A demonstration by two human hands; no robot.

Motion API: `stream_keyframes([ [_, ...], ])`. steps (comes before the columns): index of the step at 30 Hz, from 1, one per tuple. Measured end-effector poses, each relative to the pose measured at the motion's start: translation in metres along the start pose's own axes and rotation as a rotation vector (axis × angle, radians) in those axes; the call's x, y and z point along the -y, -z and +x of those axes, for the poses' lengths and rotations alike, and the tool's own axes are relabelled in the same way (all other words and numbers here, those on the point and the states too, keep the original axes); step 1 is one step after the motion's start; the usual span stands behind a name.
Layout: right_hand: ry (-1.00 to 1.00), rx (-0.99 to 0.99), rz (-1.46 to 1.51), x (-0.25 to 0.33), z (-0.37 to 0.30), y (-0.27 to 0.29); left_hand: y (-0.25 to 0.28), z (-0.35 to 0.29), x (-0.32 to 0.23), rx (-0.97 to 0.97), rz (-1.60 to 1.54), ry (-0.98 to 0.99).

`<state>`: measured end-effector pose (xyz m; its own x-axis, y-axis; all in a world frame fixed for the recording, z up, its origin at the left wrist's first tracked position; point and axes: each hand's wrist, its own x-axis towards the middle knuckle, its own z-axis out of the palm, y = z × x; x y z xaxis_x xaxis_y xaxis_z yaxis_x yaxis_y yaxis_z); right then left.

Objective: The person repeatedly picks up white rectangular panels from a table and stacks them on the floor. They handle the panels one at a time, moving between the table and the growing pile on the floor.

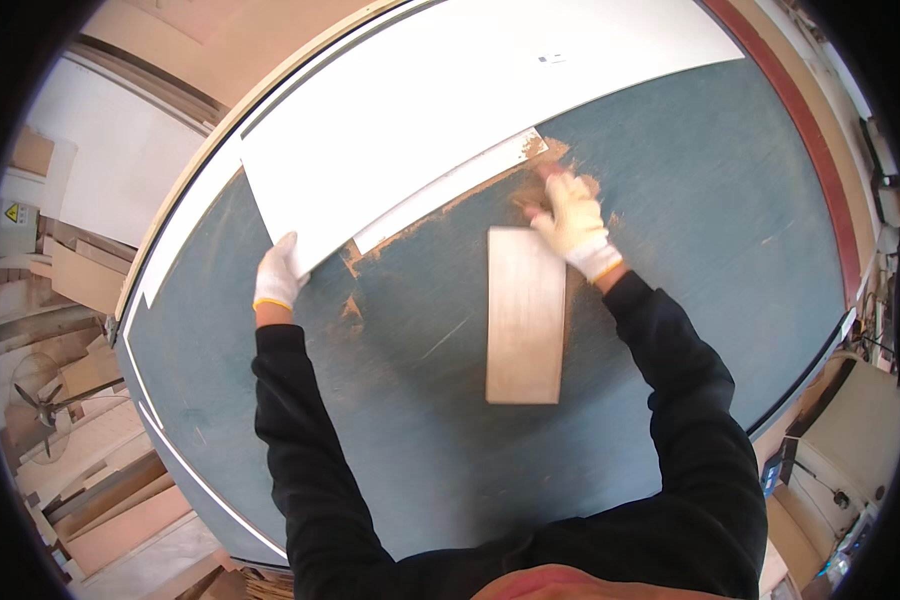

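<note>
Board [526,320] lies on bench [710,180]; left of it, left grip [278,274] holds sheet [400,110]; just past it, right grip [576,214] is wide.

Downward head-worn fisheye view

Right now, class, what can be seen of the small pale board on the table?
The small pale board is a plain, narrow rectangle that looks like wood, its beige face faintly streaked, with a thin brown strip along its right side. It lies on the blue-grey tabletop, its long sides running near to far. The gloved right hand is at its far right corner; blur leaves contact unclear.
</note>
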<state>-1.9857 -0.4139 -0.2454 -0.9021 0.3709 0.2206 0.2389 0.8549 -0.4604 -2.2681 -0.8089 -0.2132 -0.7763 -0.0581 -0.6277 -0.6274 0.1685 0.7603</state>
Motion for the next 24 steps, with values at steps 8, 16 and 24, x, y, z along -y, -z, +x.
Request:
stream_keyframes([
  [8,-0.156,-0.151,-0.216,-0.025,0.035,-0.029,-0.031,-0.036,0.012,0.414,-0.417,-0.145],
  [16,-0.141,-0.141,-0.128,-0.002,0.048,-0.031,-0.038,-0.036,0.011,0.45,-0.551,-0.178],
  [24,-0.384,-0.223,0.174,0.058,-0.034,-0.012,-0.026,-0.069,0.047,0.554,-0.604,-0.173],
])
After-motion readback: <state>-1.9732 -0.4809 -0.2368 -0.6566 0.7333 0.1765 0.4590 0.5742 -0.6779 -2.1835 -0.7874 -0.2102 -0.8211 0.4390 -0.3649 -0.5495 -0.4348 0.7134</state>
